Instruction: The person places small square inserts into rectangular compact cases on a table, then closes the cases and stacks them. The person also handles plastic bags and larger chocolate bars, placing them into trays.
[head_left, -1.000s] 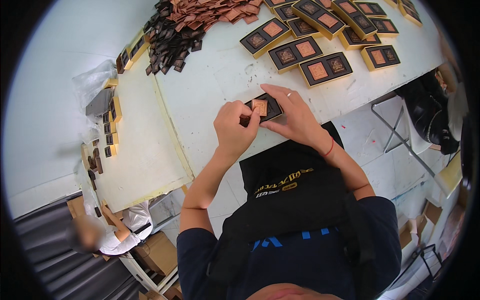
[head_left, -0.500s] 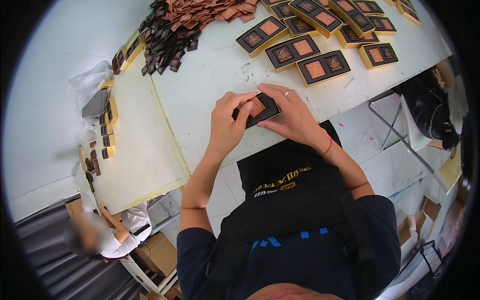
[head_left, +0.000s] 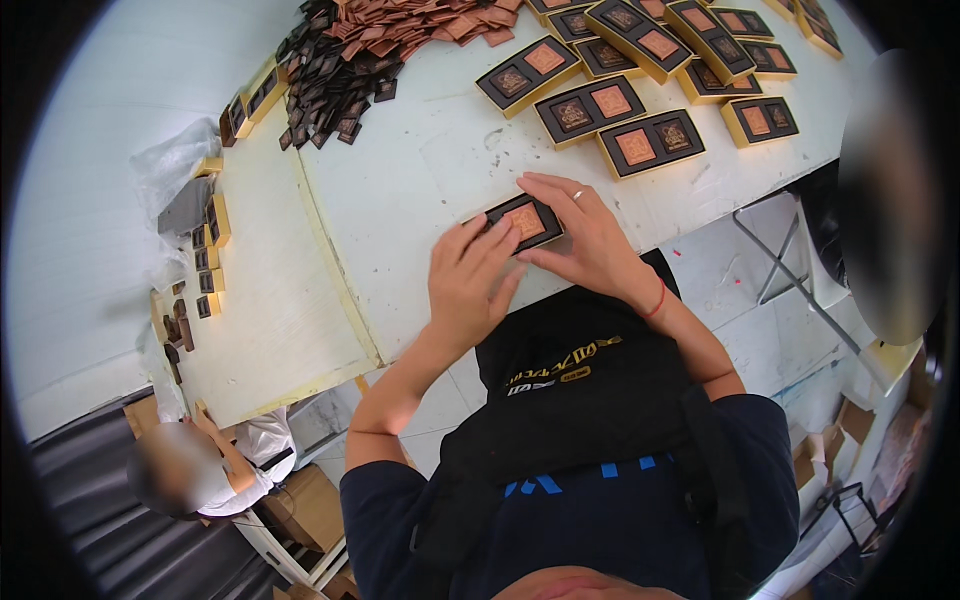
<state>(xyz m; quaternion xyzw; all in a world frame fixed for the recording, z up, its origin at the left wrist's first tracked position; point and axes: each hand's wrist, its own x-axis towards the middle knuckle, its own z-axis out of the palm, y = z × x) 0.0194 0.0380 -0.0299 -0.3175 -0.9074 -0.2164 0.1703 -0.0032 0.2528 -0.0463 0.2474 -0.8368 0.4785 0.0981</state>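
A small black-lined box point(head_left: 545, 214) lies on the table in front of me, with a copper-coloured square tile point(head_left: 524, 221) in its right part. My left hand point(head_left: 466, 282) is open over the box, its stretched fingers resting on the left side and the tile's edge. They hide the box's left part. My right hand point(head_left: 592, 238) closes around the right end, fingertips at the far side and thumb at the near side.
Gold boxes point(head_left: 652, 146) holding copper and dark tiles are stacked at the back right. Copper tiles point(head_left: 425, 25) and dark tiles point(head_left: 335, 85) are heaped at the back. A person point(head_left: 205, 470) is at the lower left. A blurred shape point(head_left: 885, 200) covers the right edge.
My left fingers have let go of their pinch on the copper tile and spread over the box. The tile now sits squarer in the box. A blurred shape has come in at right.
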